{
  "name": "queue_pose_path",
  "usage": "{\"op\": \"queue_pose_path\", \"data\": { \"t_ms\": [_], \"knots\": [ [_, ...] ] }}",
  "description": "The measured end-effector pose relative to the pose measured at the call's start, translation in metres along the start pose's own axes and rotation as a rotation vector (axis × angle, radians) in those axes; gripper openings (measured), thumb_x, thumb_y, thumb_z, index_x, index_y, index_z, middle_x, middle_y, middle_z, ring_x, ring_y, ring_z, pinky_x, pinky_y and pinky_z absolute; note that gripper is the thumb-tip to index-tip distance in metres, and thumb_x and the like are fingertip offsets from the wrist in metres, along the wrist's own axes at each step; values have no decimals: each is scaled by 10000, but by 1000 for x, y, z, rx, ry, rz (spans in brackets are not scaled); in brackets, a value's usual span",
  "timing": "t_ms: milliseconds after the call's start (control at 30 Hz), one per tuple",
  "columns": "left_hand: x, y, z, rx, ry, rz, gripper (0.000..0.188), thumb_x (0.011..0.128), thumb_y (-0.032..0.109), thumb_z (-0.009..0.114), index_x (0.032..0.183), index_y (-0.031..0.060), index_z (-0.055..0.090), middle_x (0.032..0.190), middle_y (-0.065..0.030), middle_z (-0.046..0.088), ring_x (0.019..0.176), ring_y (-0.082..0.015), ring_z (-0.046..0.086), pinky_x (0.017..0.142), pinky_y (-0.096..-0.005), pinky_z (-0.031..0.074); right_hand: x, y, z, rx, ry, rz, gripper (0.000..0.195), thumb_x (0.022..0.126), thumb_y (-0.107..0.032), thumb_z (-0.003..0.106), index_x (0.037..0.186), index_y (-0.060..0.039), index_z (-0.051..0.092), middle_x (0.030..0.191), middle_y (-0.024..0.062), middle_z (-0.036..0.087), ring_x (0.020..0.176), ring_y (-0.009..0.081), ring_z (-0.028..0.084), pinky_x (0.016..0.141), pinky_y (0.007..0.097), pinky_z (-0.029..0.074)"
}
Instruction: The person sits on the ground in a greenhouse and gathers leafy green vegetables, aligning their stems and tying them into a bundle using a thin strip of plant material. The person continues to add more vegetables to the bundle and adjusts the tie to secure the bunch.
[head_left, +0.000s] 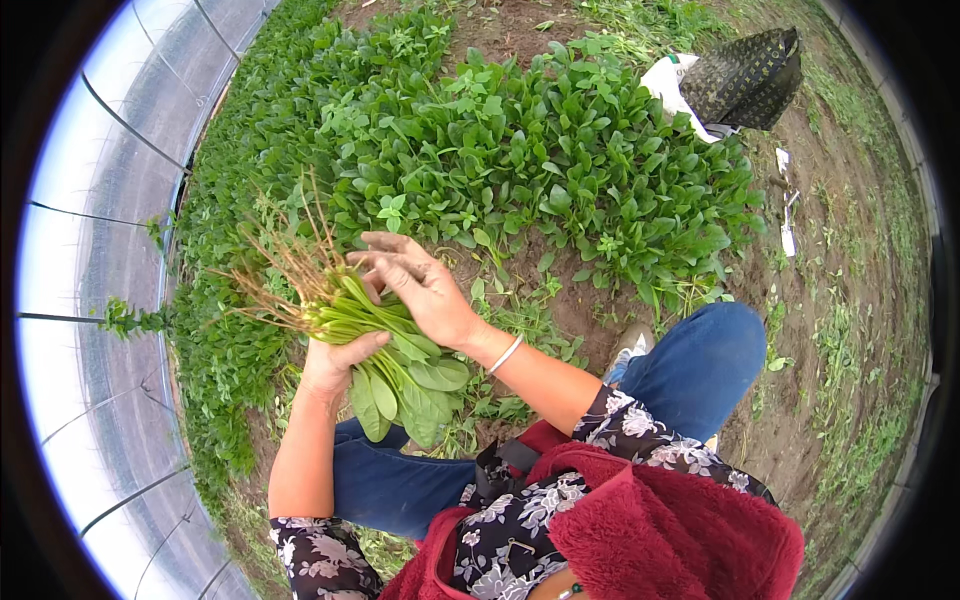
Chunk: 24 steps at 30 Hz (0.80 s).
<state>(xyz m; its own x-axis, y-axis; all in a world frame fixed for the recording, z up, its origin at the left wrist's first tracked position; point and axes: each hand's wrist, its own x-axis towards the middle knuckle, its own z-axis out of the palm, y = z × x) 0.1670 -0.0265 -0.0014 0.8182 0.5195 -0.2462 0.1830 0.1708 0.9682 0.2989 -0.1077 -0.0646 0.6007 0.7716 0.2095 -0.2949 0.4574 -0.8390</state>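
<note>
A bunch of spinach-like leafy greens (397, 360) lies in my left hand (337, 360), whose thumb crosses the pale green stems. The long brown roots (289, 277) point up and to the left, and the broad leaves hang down to the right. My right hand (424, 289), with a white bangle at the wrist, rests against the upper side of the bunch near the stem bases. Its fingers are bent and soiled; whether they grip any stems is hard to tell.
Dense rows of the leafy plants (525, 150) grow ahead and to the left. A dark patterned bag (742, 79) and a white sack (664, 82) stand at the upper right. White scraps (787, 240) lie on the soil path (795, 337). Plastic greenhouse sheeting (120, 262) curves along the left.
</note>
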Motion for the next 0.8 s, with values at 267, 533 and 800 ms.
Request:
{"op": "queue_pose_path", "data": {
  "t_ms": [267,533,800],
  "knots": [
    [30,12,-29,-198,-79,63,434,597,156,744,954,59,517,921,-118,628,991,-333,598,1040,-522,353,-1,214,-177,1173,1024,1113,402,978,-361,421,986,21,548,833,130,622,748,249,615,698,366,539],
    [38,11,-10,-34,-63,-144,451,583,137,755,967,28,546,879,-112,617,945,-316,613,1028,-516,372,20,265,-190,1009,1602,1057,253,916,-268,582,906,-16,597,731,61,621,581,171,596,525,294,516],
    [41,19,-4,177,-10,-145,561,614,-32,749,1130,4,531,983,-82,644,928,-196,630,874,-349,499,-15,138,-146,-608,346,144,209,848,-126,626,983,30,658,882,110,639,796,230,626,731,334,483]
  ]
}}
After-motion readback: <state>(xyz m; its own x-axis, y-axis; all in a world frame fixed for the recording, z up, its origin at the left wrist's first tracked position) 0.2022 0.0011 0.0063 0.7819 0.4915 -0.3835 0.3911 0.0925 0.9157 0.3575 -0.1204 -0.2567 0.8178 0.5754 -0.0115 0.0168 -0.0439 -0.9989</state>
